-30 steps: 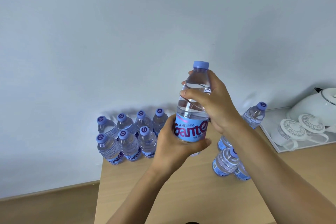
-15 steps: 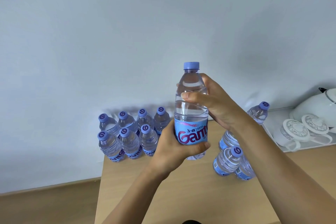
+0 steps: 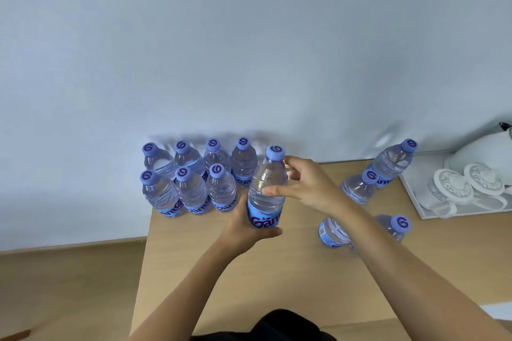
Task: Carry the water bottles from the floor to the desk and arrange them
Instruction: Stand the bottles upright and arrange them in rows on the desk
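Down it's coming — since a second ago I'm lowering the held bottle (image 3: 267, 191) from chest height toward the desk (image 3: 277, 271), and it's now sitting just right of the front row, at about three o'clock from the last bottle there. My left hand (image 3: 245, 225) is wrapping round its label from below, fingers curled on it; my right hand (image 3: 307, 184) is loosening, thumb touching the shoulder while the other fingers are curving behind the neck, whether touching I can't tell. I can't tell if the base is down yet.

Progress, as I'm judging it: seven bottles are standing in the arranged block (image 3: 191, 177) at ten o'clock, four behind and three in front, so this one is filling the fourth front slot. Four loose bottles (image 3: 388, 166) are waiting at two to three o'clock, some under my right forearm. The floor's stock isn't showing.

I'm working on a pale wooden top against a plain white wall (image 3: 249, 50), with a white tray (image 3: 415, 194) of cups and a teapot (image 3: 484, 152) at the right edge.
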The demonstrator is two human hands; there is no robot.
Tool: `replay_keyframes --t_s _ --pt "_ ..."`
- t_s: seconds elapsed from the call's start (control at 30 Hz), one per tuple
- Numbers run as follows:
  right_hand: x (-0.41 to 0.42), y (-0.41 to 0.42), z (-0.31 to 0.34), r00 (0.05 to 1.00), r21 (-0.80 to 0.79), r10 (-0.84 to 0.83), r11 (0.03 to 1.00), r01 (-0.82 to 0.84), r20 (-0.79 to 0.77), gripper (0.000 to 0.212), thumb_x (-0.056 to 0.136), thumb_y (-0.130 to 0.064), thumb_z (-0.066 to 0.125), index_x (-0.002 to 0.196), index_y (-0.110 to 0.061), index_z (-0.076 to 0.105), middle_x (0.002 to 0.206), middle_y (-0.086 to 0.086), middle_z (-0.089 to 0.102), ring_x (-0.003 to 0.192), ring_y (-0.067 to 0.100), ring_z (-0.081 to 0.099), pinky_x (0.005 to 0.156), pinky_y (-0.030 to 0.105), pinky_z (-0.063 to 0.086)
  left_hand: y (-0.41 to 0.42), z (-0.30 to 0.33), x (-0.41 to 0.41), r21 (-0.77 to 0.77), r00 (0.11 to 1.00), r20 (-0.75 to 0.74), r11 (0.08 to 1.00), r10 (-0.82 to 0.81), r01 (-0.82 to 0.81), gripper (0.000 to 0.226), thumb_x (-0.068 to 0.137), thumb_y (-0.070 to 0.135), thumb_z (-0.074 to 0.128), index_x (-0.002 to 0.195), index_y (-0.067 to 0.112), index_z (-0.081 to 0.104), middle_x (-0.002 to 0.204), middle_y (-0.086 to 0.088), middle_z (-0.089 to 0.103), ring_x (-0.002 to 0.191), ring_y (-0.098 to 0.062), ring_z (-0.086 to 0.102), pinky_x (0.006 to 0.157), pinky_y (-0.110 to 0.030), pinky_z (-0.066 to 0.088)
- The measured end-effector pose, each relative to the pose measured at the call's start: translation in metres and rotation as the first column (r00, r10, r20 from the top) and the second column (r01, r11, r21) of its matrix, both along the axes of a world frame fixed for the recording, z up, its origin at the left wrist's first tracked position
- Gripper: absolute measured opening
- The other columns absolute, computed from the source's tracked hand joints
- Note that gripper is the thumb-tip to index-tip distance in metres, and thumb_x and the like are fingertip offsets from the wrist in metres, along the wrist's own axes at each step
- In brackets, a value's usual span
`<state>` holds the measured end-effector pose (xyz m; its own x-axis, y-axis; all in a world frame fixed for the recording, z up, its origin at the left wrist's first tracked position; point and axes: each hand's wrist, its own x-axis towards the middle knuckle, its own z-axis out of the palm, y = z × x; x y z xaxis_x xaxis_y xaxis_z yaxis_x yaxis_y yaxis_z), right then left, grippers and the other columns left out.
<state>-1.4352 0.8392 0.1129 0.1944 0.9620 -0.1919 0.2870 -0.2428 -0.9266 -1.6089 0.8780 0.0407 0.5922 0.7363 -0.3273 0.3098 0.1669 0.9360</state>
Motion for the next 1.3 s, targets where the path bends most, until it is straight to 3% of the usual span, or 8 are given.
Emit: replay_keyframes --t_s 0.1,0.27,0.4,0.5,0.73,0.9,1.07,1.3 --pt "-0.006 -0.004 -0.026 1.0 -0.039 0.005 0.999 -0.005 0.015 0.041 0.07 -0.023 0.089 0.106 -0.018 0.069 0.091 -0.016 0.072 0.077 -0.011 0.061 0.07 0.007 0.045 -0.002 -0.021 -0.004 -0.042 1.0 -0.029 0.999 -0.006 0.005 0.076 0.061 -0.005 0.087 0.12 0.025 0.05 0.109 0.001 0.066 0.091 -0.001 0.065 0.072 -0.019 0.055" --pt "-0.014 -0.006 -0.06 0.995 -0.082 0.005 0.997 0.003 0.103 0.048 0.066 -0.028 0.09 0.108 -0.02 0.067 0.091 -0.012 0.072 0.077 -0.006 0.061 0.072 0.016 0.049 -0.006 -0.053 -0.003 -0.049 0.992 -0.107 0.997 0.06 -0.065 0.079 0.06 -0.007 0.086 0.128 0.013 0.05 0.116 -0.002 0.066 0.096 -0.009 0.064 0.072 -0.016 0.053" --pt "-0.018 -0.003 -0.075 0.993 -0.074 0.013 0.997 -0.004 0.118 0.052 0.063 -0.026 0.091 0.109 -0.032 0.066 0.088 -0.019 0.07 0.082 -0.002 0.064 0.077 0.023 0.054 -0.006 -0.073 0.004 0.031 0.973 -0.164 0.987 0.163 -0.161 0.084 0.057 -0.002 0.089 0.129 0.013 0.048 0.125 -0.008 0.056 0.116 -0.026 0.054 0.098 -0.044 0.048" --pt "-0.019 0.001 -0.084 0.99 -0.069 0.024 0.998 -0.015 0.137 0.052 0.062 -0.026 0.09 0.108 -0.031 0.066 0.095 -0.016 0.072 0.088 0.001 0.066 0.081 0.027 0.056 -0.005 -0.085 0.008 0.054 0.962 -0.161 0.975 0.22 -0.214 0.082 0.056 -0.004 0.089 0.127 0.011 0.05 0.123 -0.01 0.058 0.114 -0.028 0.056 0.096 -0.048 0.048" --pt "-0.018 0.009 -0.096 0.987 -0.062 0.076 0.996 -0.067 0.145 0.055 0.065 -0.021 0.086 0.115 -0.029 0.064 0.106 -0.013 0.071 0.098 0.006 0.066 0.089 0.034 0.054 -0.009 -0.103 0.017 0.09 0.897 -0.153 0.91 0.415 -0.405 0.077 0.054 0.002 0.09 0.113 0.032 0.051 0.1 0.02 0.065 0.09 0.003 0.061 0.069 -0.011 0.045" --pt "-0.016 0.023 -0.096 0.979 -0.039 0.094 0.995 -0.088 0.179 0.055 0.068 -0.021 0.085 0.118 -0.029 0.063 0.102 -0.014 0.07 0.093 0.005 0.063 0.085 0.025 0.052 -0.007 -0.109 0.029 0.083 0.815 -0.107 0.822 0.57 -0.564 0.07 0.06 -0.002 0.087 0.12 0.017 0.056 0.107 0.024 0.058 0.098 -0.006 0.061 0.082 -0.022 0.048" --pt "-0.016 0.038 -0.098 0.978 -0.002 0.101 0.995 -0.103 0.18 0.057 0.07 -0.016 0.084 0.122 -0.025 0.062 0.096 -0.02 0.064 0.088 -0.005 0.054 0.074 0.004 0.039 0.001 -0.11 0.046 0.11 0.697 -0.128 0.708 0.706 -0.697 0.058 0.062 -0.002 0.085 0.108 0.02 0.055 0.111 0.004 0.062 0.098 -0.011 0.06 0.077 -0.014 0.042" --pt "-0.012 0.052 -0.101 0.972 0.058 0.097 0.992 -0.112 0.216 0.061 0.072 -0.015 0.084 0.127 -0.021 0.06 0.121 -0.008 0.063 0.107 0.006 0.056 0.089 0.017 0.043 0.009 -0.114 0.064 0.071 0.517 -0.156 0.532 0.841 -0.844 0.053 0.064 -0.009 0.081 0.111 -0.001 0.057 0.108 -0.014 0.061 0.101 -0.028 0.062 0.085 -0.025 0.046"
